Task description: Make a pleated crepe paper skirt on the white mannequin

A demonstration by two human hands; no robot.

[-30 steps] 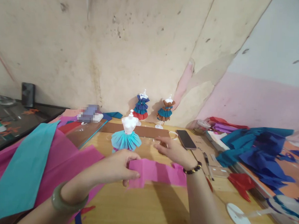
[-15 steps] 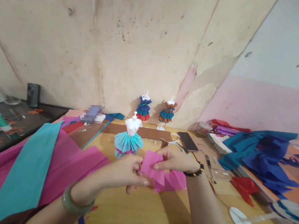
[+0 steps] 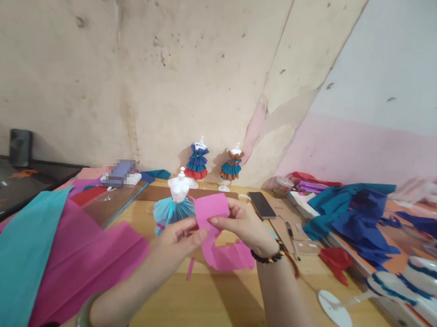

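I'm looking down at a wooden table (image 3: 167, 307) against a stained, peeling wall (image 3: 194, 74). The pink strip (image 3: 212, 209) rises between my hands: my right hand (image 3: 242, 226) pinches its upper part, while my left (image 3: 181, 239) meets its left edge; I can't tell whether those fingers grip. Its lower length bends rightward below my right palm. Just beyond my left hand, the blue-skirted form (image 3: 180, 188) crowds the space; a phone (image 3: 261, 205) lies right.

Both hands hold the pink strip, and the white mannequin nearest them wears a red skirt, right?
Not quite: the head view shows that mannequin in a mainly turquoise skirt, not red. The left hand and right hand do hold the pink strip.
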